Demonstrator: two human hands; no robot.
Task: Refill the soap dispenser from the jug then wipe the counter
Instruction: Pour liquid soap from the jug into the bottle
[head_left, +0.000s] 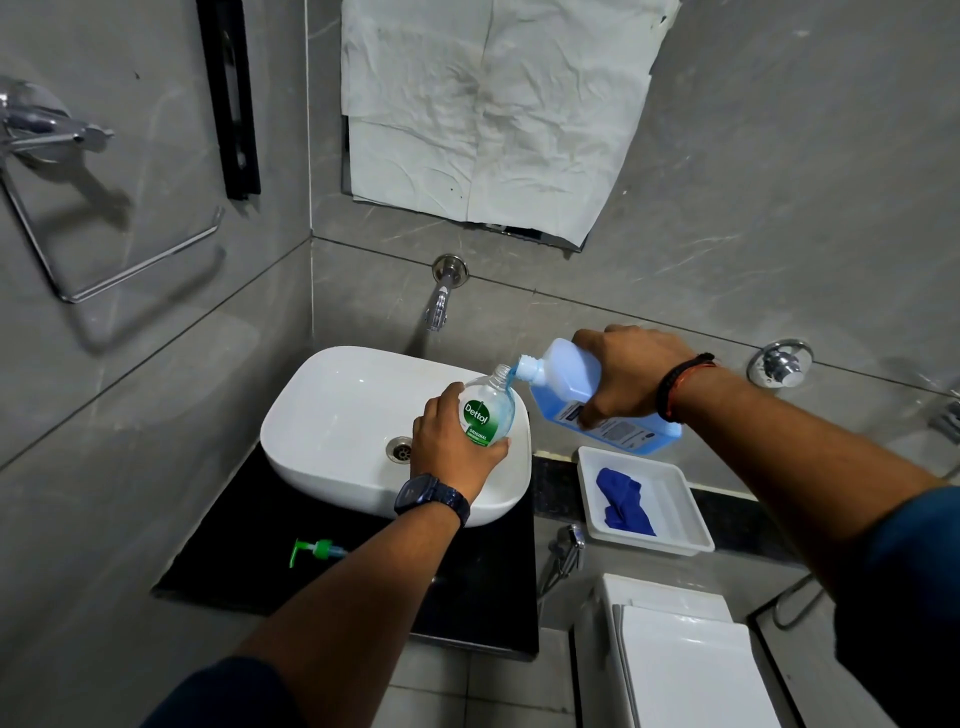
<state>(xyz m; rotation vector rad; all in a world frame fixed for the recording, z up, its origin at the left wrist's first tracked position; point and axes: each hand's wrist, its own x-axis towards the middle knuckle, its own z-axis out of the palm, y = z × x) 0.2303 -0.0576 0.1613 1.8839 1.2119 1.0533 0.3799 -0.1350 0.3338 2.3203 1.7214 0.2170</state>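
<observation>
My left hand (451, 436) grips a clear soap dispenser bottle (488, 408) with a green label, held tilted over the right side of the white basin (332, 410). Its top is off. My right hand (626, 374) holds a translucent jug of blue liquid (566, 384) tipped to the left, its open spout just above the bottle's neck. A thin blue stream runs from the spout into the bottle. The green pump head (314, 551) lies on the black counter (244, 545) in front of the basin. A blue cloth (623, 501) lies in a white tray (680, 525) on the right.
A wall tap (441, 299) sticks out above the basin. Crumpled white paper (493, 109) covers the mirror. A chrome towel ring (104, 260) hangs on the left wall. A toilet cistern and lid (680, 660) sit at the lower right, with a spray hose (569, 545) beside the counter.
</observation>
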